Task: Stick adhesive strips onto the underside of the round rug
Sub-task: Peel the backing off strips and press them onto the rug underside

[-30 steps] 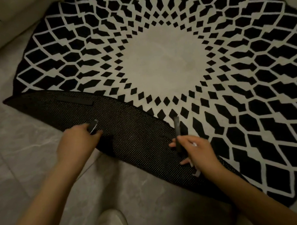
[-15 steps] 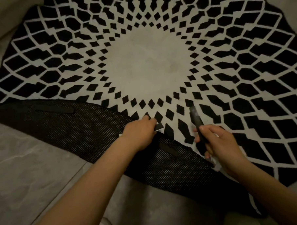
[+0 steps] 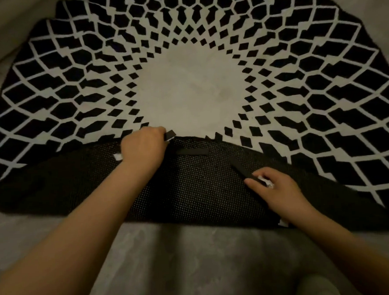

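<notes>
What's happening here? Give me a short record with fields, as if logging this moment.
Rug: round black-and-white patterned rug, near edge folded over
Underside: black dotted backing facing up
Stuck strip: one black adhesive strip lying on the backing
Left hand: grips the folded edge and a small black piece
Right hand: pinches a second black strip
Floor: grey stone tiles

Grey marbled floor tiles [image 3: 194,259] (dimly lit) lie underneath, pale shoes [image 3: 315,287] below.

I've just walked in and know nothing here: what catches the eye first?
A round rug with a dizzying black-and-white diamond pattern fills the floor. Its near edge is folded over, baring the dotted black underside. There the left hand grips the fold, and the right hand holds a dark adhesive strip.
</notes>
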`<state>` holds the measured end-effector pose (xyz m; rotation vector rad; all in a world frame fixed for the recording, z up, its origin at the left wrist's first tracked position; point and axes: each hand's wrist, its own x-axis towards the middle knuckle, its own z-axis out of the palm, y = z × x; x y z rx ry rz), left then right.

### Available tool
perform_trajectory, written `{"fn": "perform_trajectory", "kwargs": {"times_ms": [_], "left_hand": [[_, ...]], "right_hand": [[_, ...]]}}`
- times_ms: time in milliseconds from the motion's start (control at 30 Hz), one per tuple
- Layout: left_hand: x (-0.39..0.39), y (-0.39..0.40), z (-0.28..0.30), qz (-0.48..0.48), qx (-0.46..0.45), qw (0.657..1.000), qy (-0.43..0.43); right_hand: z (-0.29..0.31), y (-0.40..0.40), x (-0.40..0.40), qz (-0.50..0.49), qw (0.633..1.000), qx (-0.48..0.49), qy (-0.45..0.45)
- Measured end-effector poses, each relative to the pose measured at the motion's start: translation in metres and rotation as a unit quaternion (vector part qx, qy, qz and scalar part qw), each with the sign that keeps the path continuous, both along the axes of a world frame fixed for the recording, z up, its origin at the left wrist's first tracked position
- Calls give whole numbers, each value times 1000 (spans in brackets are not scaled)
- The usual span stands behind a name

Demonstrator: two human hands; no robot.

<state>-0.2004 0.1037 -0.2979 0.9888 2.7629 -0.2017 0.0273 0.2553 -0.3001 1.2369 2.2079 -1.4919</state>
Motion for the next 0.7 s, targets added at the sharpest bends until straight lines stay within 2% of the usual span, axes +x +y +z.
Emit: {"fn": "perform_trajectory", "kwargs": {"times_ms": [133, 233, 333, 533, 700], "left_hand": [[-25, -31, 4, 100, -61, 993, -32], [-32, -63, -6, 159, -108, 978, -85], [-24, -86, -18, 214, -114, 960, -139], [23, -133, -42, 298, -49, 938, -171], [41, -143, -51, 305, 34, 946, -101]], "right_hand": [[-1, 23, -4, -53, 998, -33, 23], [-5, 34, -12, -86, 995, -23, 34], [-10, 35, -21, -76, 996, -22, 40], [-20, 33, -31, -67, 997, -24, 38], [-23, 28, -41, -40, 998, -21, 51]]}}
